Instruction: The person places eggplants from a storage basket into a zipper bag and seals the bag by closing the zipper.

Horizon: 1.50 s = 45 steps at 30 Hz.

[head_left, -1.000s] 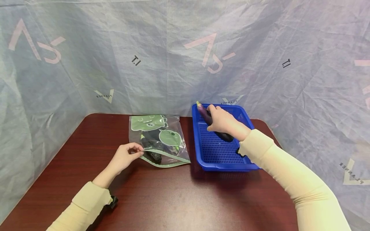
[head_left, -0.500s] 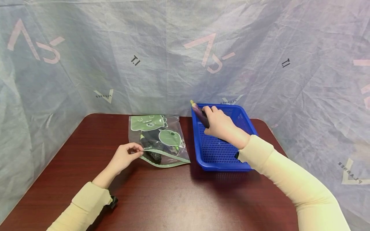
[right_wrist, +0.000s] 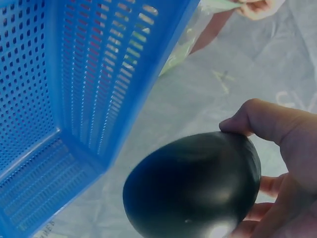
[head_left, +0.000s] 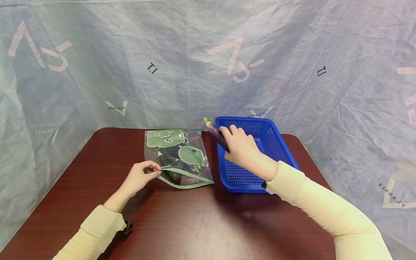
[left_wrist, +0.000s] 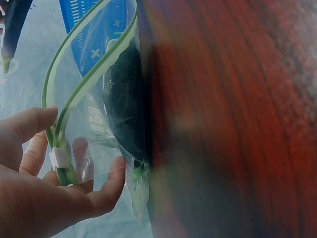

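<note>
My right hand (head_left: 243, 150) grips a long dark purple eggplant (head_left: 217, 137) around its body, above the left side of a blue perforated basket (head_left: 224, 177). The eggplant's pale stem end points up and left, past the basket rim; its rounded dark end (right_wrist: 193, 186) fills the lower middle of the right wrist view. With thumb and fingers my left hand (head_left: 139, 177) pinches the corner of a clear zip bag (head_left: 206, 169), near its white slider (left_wrist: 59, 157). Green edging lines the bag's mouth, which gapes toward me. Inside the bag lie dark eggplants (left_wrist: 125, 104).
The bag and the basket sit side by side on a dark red-brown wooden table (head_left: 195, 224). A grey printed cloth (head_left: 175, 72) hangs behind the table and at both sides. The basket's raised walls stand just right of the bag.
My right hand has lifted the eggplant and carried it left, from inside the basket to over its left rim. My left hand and the bag have stayed put.
</note>
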Motion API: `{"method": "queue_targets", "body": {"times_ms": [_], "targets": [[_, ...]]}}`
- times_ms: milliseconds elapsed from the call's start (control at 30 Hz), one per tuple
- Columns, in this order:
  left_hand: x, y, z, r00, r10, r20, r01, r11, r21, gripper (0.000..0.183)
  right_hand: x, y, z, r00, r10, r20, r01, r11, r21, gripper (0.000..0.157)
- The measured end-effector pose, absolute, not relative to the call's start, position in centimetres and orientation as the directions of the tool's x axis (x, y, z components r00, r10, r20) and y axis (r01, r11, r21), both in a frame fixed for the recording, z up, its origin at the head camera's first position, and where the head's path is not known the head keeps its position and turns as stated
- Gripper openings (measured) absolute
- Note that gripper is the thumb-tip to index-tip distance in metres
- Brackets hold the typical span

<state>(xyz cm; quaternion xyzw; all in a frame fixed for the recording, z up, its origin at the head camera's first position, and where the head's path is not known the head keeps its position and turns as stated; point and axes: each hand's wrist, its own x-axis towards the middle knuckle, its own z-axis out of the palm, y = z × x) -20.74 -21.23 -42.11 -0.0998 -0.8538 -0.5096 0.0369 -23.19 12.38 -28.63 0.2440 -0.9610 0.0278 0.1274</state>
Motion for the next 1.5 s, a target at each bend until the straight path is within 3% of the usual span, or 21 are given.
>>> {"method": "queue_targets", "body": {"times_ms": [433, 767, 1100, 1500], "targets": [[-20.6, -21.3, -41.9, -0.978, 0.136, 0.161, 0.206, 0.467, 0.86, 0.013, -20.5, 10.7, -29.6, -0.708, -0.569, 0.419, -0.517, 0.821, 0.242, 0.065], [-20.8, -21.3, -41.9, -0.978, 0.132, 0.16, 0.204, 0.473, 0.857, 0.012, -19.3, 10.0, -30.8, -0.522, -0.653, 0.549, -0.503, 0.756, 0.42, 0.048], [-20.7, -21.2, -41.9, -0.977, 0.138, 0.161, 0.208, 0.466, 0.86, 0.013, -17.9, 9.2, -32.2, -0.38, -0.731, 0.567, -0.485, 0.68, 0.551, 0.038], [-20.8, -21.2, -42.1, -0.975, 0.133, 0.176, 0.218, 0.466, 0.857, 0.012, -17.2, 8.2, -34.1, -0.253, -0.76, 0.599, -0.479, 0.636, 0.605, 0.036]]}}
